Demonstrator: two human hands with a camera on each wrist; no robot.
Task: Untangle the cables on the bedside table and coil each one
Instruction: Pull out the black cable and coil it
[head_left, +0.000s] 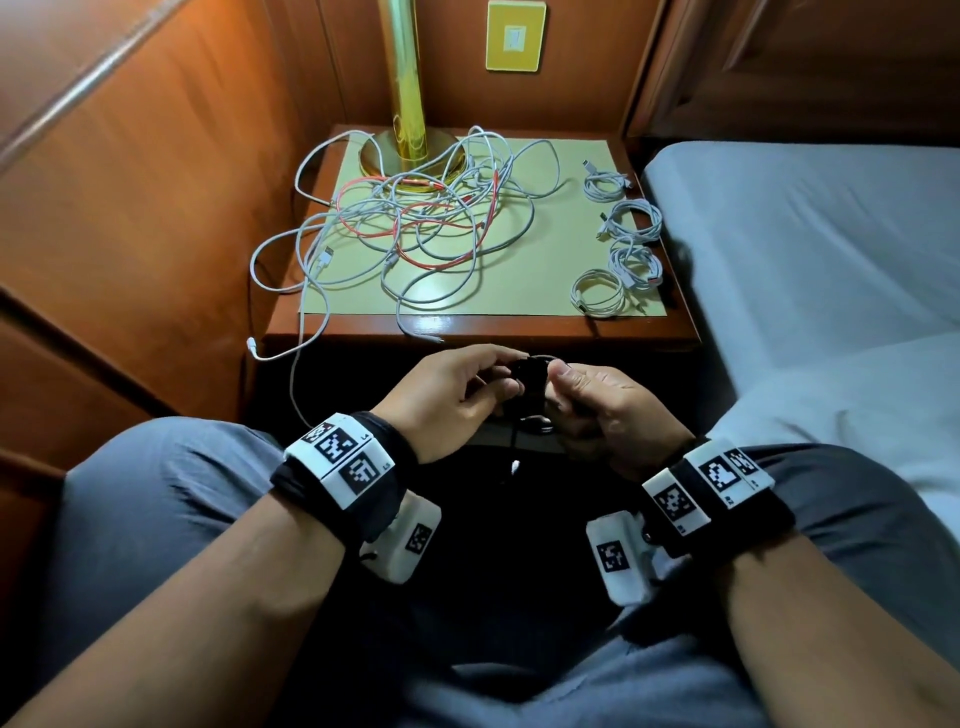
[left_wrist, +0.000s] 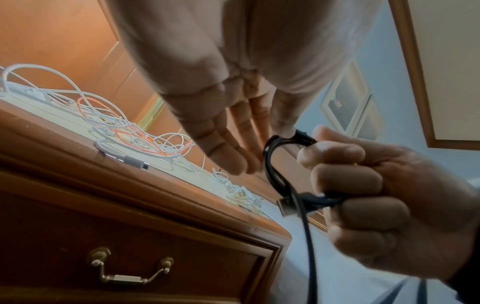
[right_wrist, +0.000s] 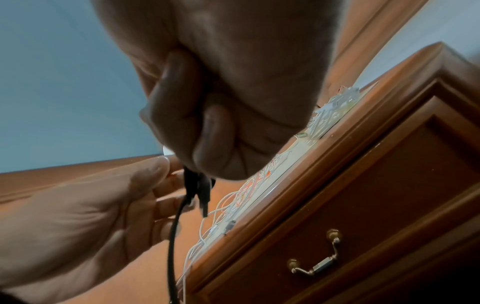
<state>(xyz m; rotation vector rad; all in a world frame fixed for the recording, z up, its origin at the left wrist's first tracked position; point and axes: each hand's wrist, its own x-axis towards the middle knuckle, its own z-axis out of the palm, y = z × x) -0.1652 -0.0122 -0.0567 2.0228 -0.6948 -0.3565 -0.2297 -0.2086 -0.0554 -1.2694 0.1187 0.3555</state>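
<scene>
A black cable (head_left: 530, 384) is held as a small coil in front of the bedside table (head_left: 519, 332), above my lap. My right hand (head_left: 558, 379) grips the coil in a fist (right_wrist: 207, 144), with the USB plug (left_wrist: 284, 207) sticking out and the loose end (right_wrist: 172, 236) hanging down. My left hand (head_left: 506, 371) pinches the top of the loop between thumb and fingers (left_wrist: 241, 162). On the table lies a tangle of white and red cables (head_left: 415, 223). Several coiled white cables (head_left: 618, 244) lie in a row along its right edge.
A brass lamp (head_left: 410, 150) stands at the back of the table inside the tangle. One white cable (head_left: 291, 353) hangs over the table's left front corner. A bed (head_left: 805, 249) lies to the right, wooden panels (head_left: 130, 208) to the left. Below the top is a drawer with a handle (left_wrist: 130, 273).
</scene>
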